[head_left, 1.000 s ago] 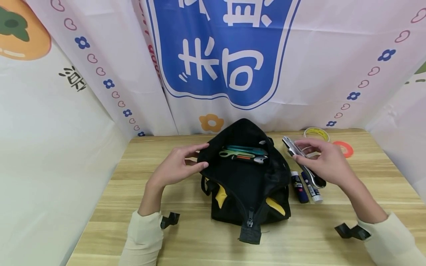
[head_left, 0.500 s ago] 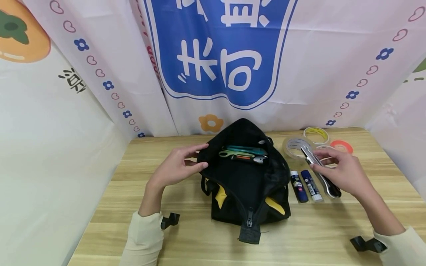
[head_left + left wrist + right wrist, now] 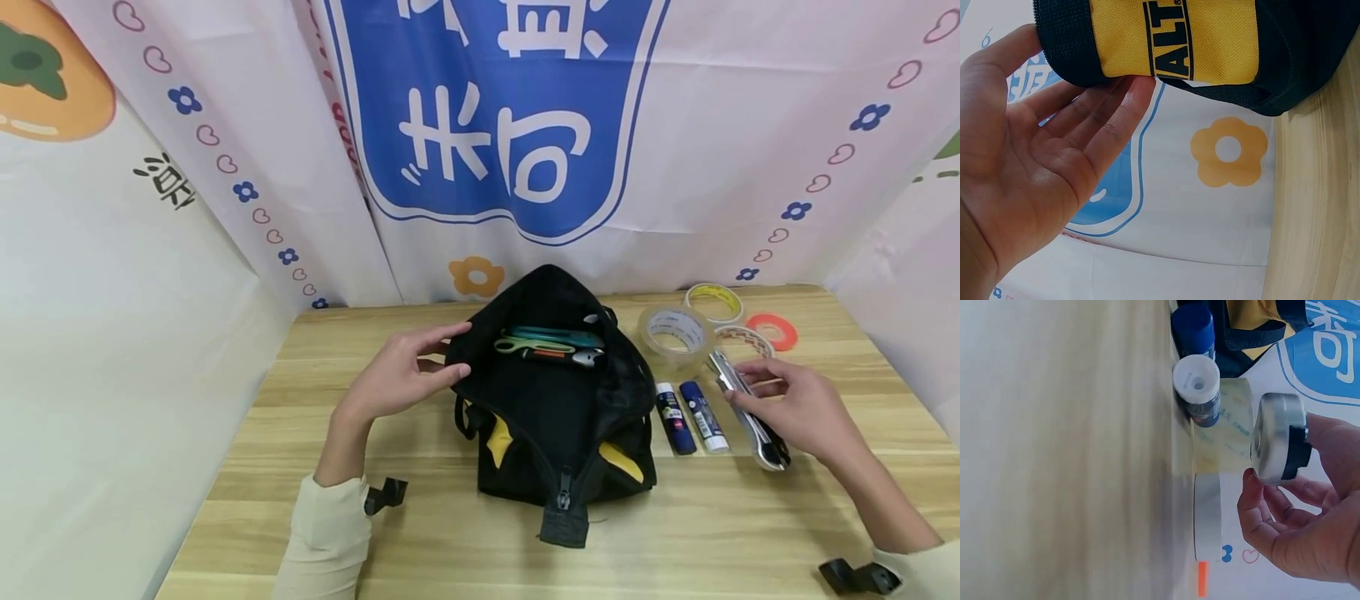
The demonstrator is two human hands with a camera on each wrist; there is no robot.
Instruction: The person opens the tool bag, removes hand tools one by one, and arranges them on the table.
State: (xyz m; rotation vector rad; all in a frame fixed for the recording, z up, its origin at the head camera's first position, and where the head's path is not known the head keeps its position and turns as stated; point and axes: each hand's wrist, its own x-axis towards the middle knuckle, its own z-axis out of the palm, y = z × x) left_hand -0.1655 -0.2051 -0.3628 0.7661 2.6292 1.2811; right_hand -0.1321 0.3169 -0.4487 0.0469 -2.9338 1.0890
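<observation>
A black-and-yellow tool bag (image 3: 566, 417), unzipped and gaping, sits mid-table. My left hand (image 3: 408, 371) pinches its left rim. Yellow fabric with the letters "ALT" on the bag (image 3: 1222, 37) is beside the left fingers in the left wrist view. Inside lie green-handled scissors (image 3: 534, 344), a teal tool (image 3: 558, 337) and a black-and-orange cutter (image 3: 562, 358). My right hand (image 3: 806, 408) holds a long silver-and-black stapler (image 3: 750, 417) between thumb and fingers, right of the glue sticks. In the right wrist view, the stapler's rounded end (image 3: 1282, 437) faces the camera.
Two glue sticks (image 3: 677, 419) lie beside the bag's right side. Behind them are a clear tape roll (image 3: 651, 346), a white tape roll (image 3: 761, 337), a yellow-lined roll (image 3: 693, 292) and an orange-red roll (image 3: 783, 333). A printed cloth (image 3: 697, 192) hangs behind the table.
My right hand has carried the stapler rightward and toward the table's front, away from the bag, uncovering the tape rolls. My left hand stays on the bag's rim.
</observation>
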